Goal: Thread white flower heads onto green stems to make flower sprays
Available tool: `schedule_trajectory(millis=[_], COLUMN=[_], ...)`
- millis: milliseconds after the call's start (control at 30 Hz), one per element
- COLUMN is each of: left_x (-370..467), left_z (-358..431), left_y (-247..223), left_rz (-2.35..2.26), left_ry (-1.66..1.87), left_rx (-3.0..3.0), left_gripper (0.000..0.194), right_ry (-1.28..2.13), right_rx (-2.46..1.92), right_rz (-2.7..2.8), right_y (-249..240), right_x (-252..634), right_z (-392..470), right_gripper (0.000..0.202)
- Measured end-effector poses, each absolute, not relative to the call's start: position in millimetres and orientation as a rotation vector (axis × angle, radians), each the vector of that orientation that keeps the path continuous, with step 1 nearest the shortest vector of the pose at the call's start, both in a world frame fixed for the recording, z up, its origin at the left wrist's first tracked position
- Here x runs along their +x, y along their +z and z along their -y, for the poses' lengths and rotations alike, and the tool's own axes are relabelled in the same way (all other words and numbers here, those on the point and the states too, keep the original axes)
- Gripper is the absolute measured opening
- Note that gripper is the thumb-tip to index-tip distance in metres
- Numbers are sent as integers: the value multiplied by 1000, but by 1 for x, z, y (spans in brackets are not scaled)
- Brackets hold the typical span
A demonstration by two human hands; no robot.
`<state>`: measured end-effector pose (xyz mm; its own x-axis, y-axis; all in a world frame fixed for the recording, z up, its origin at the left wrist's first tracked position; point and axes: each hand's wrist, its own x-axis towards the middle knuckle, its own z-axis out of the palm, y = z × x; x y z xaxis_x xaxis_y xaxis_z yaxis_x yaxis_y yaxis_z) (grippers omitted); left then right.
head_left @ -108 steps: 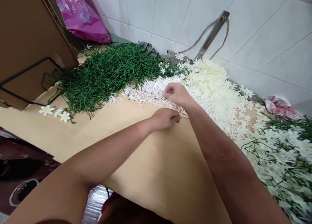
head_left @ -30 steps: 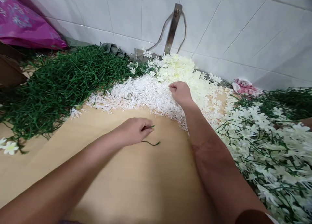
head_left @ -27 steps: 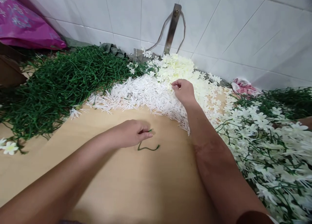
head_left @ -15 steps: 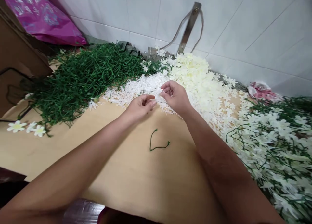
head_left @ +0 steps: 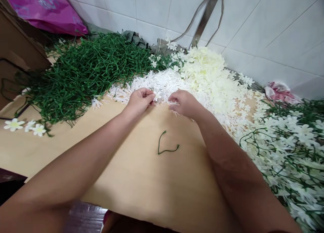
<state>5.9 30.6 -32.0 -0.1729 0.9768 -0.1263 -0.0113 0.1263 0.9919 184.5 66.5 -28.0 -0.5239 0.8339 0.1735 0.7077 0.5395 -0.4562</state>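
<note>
My left hand (head_left: 141,99) is closed, its thumb and forefinger pinching a small white artificial flower (head_left: 157,97). To the right, my right hand (head_left: 186,104) has its fingers curled with a gap between thumb and forefinger, at the front edge of a pile of thin white plastic sprigs (head_left: 164,79). White bits show in that gap, and I cannot tell whether they are touched. A bent green plastic stem (head_left: 167,151) lies alone on the tan board (head_left: 141,179), nearer to me than both hands.
A heap of green stems (head_left: 93,74) lies back left, cream flower heads (head_left: 207,71) back right. Finished-looking white flowers on stems (head_left: 291,148) cover the right side. A cardboard box (head_left: 20,47) and pink bag (head_left: 50,10) stand at left; a tiled wall (head_left: 152,10) closes the back.
My hands have drawn apart, the left one now showing a white flower at its fingertips. The right hand has lowered toward the white sprigs. The view has shifted slightly.
</note>
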Motion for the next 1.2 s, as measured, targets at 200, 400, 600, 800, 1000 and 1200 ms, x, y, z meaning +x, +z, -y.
schedule_trajectory(millis=[200,400,600,800,1000,1200], left_x=[5,4,8,10,11,10], left_z=[-31,-30,-26,-24,-21,-23], left_y=[-40,-44,-39,-37,-33,-39], left_rz=[-1425,-1428,-1426,-1417,-1453,-1389], left_ry=[1221,1203,1164,1155,1122,1168], left_rx=[1202,1258,1256,1233,1224,1247], left_gripper=[14,11,11,13,14,9], right_ry=[294,566,1067,1281,1301,1325], right_rx=[-1442,-1341,-1167,-1016,-954,-987], right_rz=[2552,2108,1673,1582,1626,1592], right_y=[-23,-16,-21,-16,-15,-24], right_x=[186,192,193,192,182,178], right_z=[-63,-69,-76,-73,-66,-68], right_gripper=[11,10,20,28,34,39])
